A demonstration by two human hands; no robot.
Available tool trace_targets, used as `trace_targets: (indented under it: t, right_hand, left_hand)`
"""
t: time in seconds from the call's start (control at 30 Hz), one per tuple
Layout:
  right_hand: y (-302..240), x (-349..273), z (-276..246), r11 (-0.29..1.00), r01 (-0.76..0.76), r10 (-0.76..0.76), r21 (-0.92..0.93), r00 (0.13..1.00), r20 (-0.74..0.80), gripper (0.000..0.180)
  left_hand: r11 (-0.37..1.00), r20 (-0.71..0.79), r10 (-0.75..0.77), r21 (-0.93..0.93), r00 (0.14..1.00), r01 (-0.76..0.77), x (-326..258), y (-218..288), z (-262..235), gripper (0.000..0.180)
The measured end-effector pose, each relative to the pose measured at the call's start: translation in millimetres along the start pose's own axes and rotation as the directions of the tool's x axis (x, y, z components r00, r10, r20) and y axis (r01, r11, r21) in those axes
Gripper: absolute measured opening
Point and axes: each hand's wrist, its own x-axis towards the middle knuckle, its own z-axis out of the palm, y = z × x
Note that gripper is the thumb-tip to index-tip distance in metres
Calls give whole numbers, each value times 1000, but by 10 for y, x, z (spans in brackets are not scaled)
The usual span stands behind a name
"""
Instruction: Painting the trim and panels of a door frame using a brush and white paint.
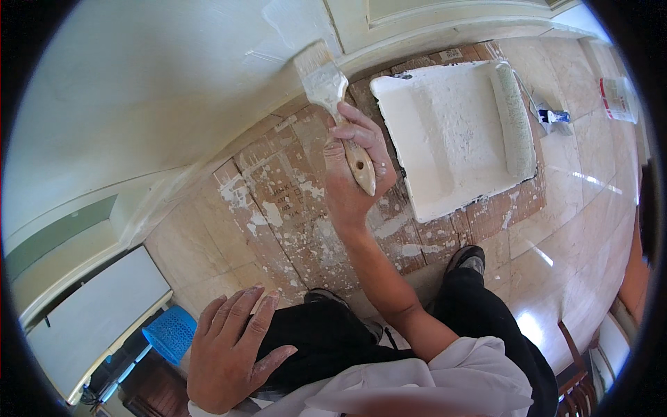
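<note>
Paintbrush [323,83] at the pale wall [174,76]

The right hand [342,182] grips the handle [361,168], upper centre; whether the bristles [313,60] touch is hard to tell. The left hand [233,351], lower left, is spread. A paint tray [404,147] lies upper right.

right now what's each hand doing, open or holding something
Left hand: open, holding nothing.
Right hand: closed around the handle of a paintbrush, bristles pointing away from the person.
</note>
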Motion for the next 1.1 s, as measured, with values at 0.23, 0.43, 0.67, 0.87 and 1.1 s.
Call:
trace_targets:
  t: [0.23, 0.43, 0.67, 0.87, 1.1]
  right_hand:
    - [11, 87, 36, 987, 15, -13, -159, 1000, 15, 9]
    - [-280, 195, 173, 998, 65, -66, 13, 998, 17, 9]
    - [-101, 112, -72, 990, 22, -19, -139, 999, 26, 10]
    - [-145, 243, 120, 991, 110, -107, -75, 993, 47, 10]
    - [-315, 144, 27, 998, 62, -62, 5, 997, 55, 8]
  left_hand:
    - [1000, 0, 6, 3, 1000, -6, 2, 20, -14, 69]
    - [1000, -13, 0, -5, 1000, 0, -11, 15, -9, 69]
    - [1000, -13, -15, -11, 1000, 15, -16, 41, -18, 69]
    - [1000, -20, -3, -8, 1000, 2, -13, 43, -12, 70]
    - [1000, -26, -4, -2, 1000, 4, -19, 40, -16, 70]
